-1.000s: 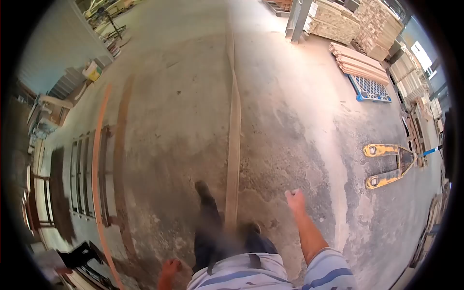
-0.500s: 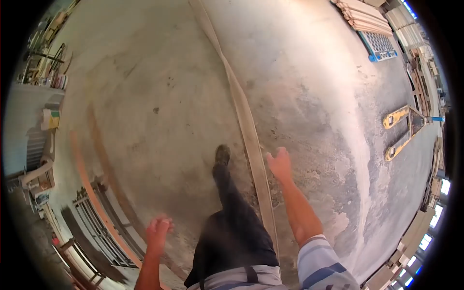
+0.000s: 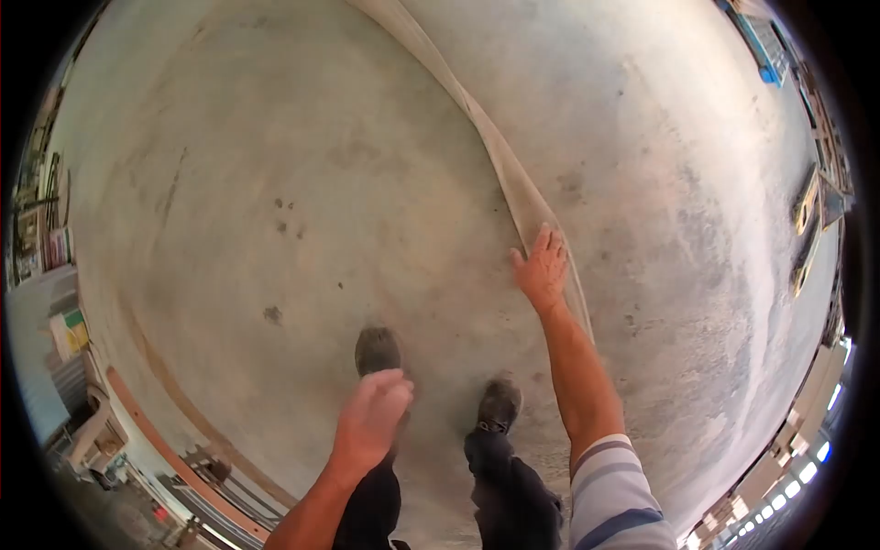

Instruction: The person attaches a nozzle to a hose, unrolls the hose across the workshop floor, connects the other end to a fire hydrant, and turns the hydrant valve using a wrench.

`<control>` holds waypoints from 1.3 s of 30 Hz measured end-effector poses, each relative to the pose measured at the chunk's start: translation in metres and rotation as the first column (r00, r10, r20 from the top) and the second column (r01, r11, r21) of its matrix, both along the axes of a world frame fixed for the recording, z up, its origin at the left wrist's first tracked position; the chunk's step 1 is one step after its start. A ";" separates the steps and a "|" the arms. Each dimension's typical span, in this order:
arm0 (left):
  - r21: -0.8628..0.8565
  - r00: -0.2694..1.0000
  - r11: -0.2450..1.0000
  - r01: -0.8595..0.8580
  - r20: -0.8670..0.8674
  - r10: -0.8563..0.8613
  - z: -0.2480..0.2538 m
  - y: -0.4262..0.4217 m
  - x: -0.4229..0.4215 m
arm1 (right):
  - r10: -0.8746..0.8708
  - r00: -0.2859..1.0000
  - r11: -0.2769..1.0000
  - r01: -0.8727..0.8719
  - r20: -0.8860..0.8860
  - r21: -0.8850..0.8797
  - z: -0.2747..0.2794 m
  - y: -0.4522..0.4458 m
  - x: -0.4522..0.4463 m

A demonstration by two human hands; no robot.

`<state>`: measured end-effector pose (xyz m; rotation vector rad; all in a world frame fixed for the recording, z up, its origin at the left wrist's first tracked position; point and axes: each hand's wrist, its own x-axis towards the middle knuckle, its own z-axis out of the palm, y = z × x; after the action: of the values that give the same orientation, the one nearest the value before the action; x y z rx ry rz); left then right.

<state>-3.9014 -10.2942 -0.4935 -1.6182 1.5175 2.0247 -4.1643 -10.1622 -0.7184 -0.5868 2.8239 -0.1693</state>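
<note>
A long, flat beige strip [image 3: 431,57], perhaps a belt or hose, runs twisted along the concrete floor from the top of the view down toward my right side. My right hand [image 3: 544,268] is in front of it with fingers stretched and thumb apart, holding nothing; whether it touches the strip I cannot tell. My left hand [image 3: 371,417] hangs lower left, blurred, its fingers curled in with nothing seen in them. Below it and to the right are my two dark shoes, the left shoe [image 3: 379,349] and the right shoe [image 3: 500,403].
A yellow pallet jack [image 3: 807,220] stands at the right edge, with a blue-edged rack [image 3: 765,46] above it. At lower left lies a long orange-brown bar [image 3: 174,458] beside metal frames. Shelving and a grey cabinet [image 3: 37,307] line the left.
I have stepped forward, and both shoes now show. My right hand has opened out over the strip. My left hand has swung inward and up. The pallet jack sits farther toward the right edge.
</note>
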 end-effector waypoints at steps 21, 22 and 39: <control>0.846 0.746 0.516 -0.136 -0.255 0.615 -0.112 0.012 -0.203 | -0.115 -0.018 0.681 0.727 0.993 0.092 0.119 0.027 -0.016; 0.826 0.770 0.541 -0.157 -0.240 0.592 -0.130 0.012 -0.198 | -0.045 0.145 0.754 0.654 0.988 -0.062 0.110 0.031 -0.014; 0.004 0.971 0.994 0.114 0.209 -0.112 -0.144 0.018 -0.093 | -0.134 0.886 0.990 0.096 0.444 0.107 0.071 0.092 0.053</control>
<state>-3.9948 -10.2759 -0.6377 -1.6478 1.5054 1.7316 -4.1111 -10.0703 -0.6474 -0.3097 2.3975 -0.1825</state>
